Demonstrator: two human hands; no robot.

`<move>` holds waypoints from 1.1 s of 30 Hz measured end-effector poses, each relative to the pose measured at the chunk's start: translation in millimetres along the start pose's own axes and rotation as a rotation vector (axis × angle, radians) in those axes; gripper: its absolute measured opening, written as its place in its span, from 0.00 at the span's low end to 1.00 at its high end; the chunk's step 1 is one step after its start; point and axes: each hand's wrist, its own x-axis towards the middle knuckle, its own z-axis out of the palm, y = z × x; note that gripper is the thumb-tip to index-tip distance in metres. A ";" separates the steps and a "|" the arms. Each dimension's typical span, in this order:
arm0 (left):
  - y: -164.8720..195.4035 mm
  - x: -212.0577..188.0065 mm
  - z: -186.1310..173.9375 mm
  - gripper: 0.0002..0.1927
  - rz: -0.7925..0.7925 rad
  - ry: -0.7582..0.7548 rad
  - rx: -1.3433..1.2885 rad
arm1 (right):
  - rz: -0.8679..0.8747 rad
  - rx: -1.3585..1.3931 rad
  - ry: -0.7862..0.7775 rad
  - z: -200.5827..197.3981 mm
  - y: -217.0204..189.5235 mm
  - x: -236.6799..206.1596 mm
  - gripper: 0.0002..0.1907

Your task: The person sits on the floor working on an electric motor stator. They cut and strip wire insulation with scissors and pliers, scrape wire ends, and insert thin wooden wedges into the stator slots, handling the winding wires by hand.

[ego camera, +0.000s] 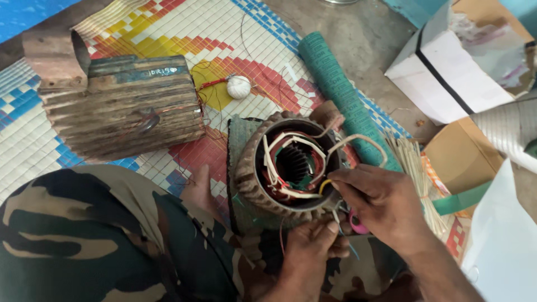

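Camouflage trousers [95,235] fill the near edge, hiding the lap under the motor stator [288,165]. Left hand [310,251] cups the stator's lower rim, fingers closed against it; right hand [380,204] pinches a yellow lead [324,185] at its right edge. Winding details inside are hard to make out. A woven mat [184,33] lies beneath. Left of the stator sits a ribbed motor housing [123,109]; behind it, a green paper roll [341,95]; further right, cardboard boxes [453,72], cut off.
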 end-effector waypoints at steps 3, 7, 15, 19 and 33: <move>-13.7 5.5 -3.8 0.14 -0.030 0.037 -0.045 | 0.000 -0.001 -0.095 -10.3 -0.8 9.9 0.07; -20.0 4.7 -5.0 0.14 -0.034 0.019 -0.031 | -0.107 -0.176 -0.170 -17.0 -4.1 20.4 0.08; -12.6 -1.5 1.4 0.13 -0.006 -0.024 -0.018 | -0.175 -0.198 -0.285 -18.2 -10.1 27.8 0.12; -4.9 -10.2 6.7 0.11 0.041 0.037 0.139 | -0.281 -0.268 -0.422 -22.3 -11.1 43.2 0.17; 144.7 -61.4 41.1 0.08 0.511 0.135 0.945 | -0.075 -0.482 -0.447 -25.2 -39.7 42.9 0.10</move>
